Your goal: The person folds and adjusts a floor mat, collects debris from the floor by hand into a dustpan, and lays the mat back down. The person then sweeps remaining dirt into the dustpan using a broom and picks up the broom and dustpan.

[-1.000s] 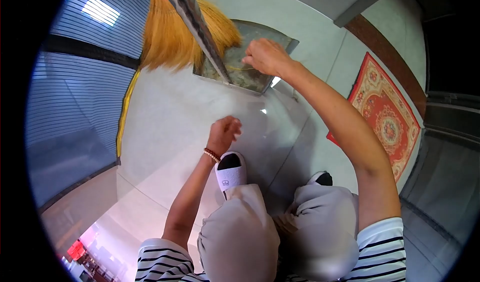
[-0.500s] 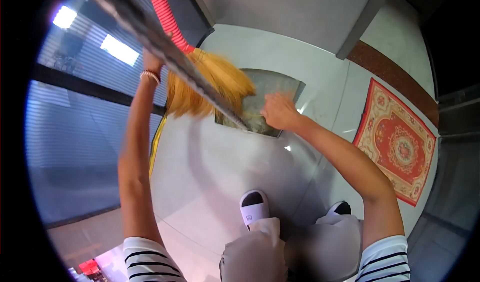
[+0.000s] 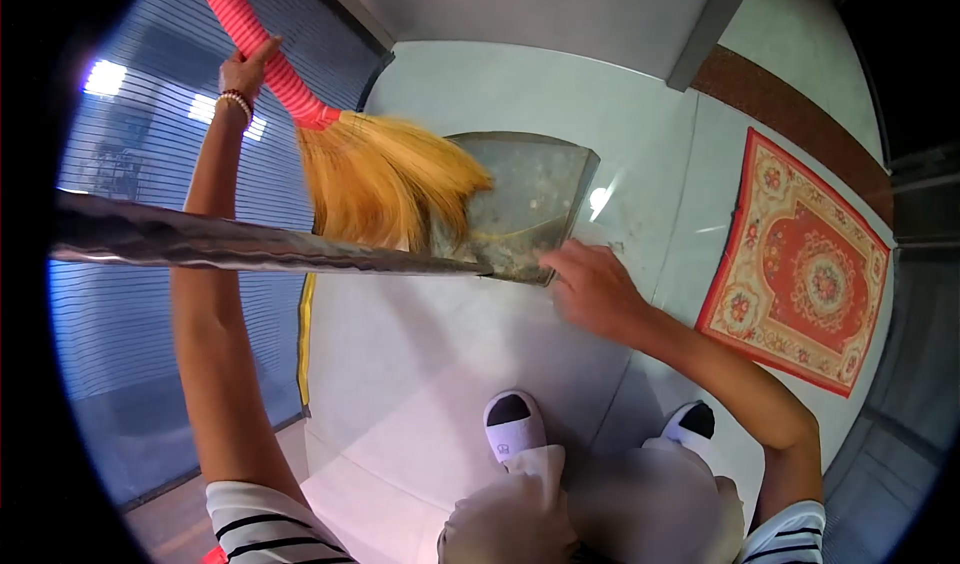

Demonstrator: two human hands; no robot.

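Note:
My left hand (image 3: 250, 72) is closed around the red ribbed handle (image 3: 235, 14) of a broom at upper left. The broom's yellow bristles (image 3: 375, 174) fan out over the left part of a grey metal dustpan (image 3: 530, 189), which lies on the floor with some debris inside. A long metallic pole (image 3: 270, 244), seemingly the dustpan's handle, runs leftward across my left forearm; neither hand grips it. By the dustpan's near right corner is my right hand (image 3: 600, 289), its fingers curled together. Whatever is between them is too small to make out.
A red and cream patterned mat (image 3: 800, 264) lies on the tiles at right. A grey panel (image 3: 530, 9) stands behind the dustpan, and a blue ribbed panel (image 3: 130, 364) is at left. My slippered feet (image 3: 513, 424) are on the pale floor (image 3: 400, 364).
My left hand has moved up and left with the broom, uncovering more of the dustpan. The metallic pole has swung down to nearly level. My right hand has shifted slightly towards me.

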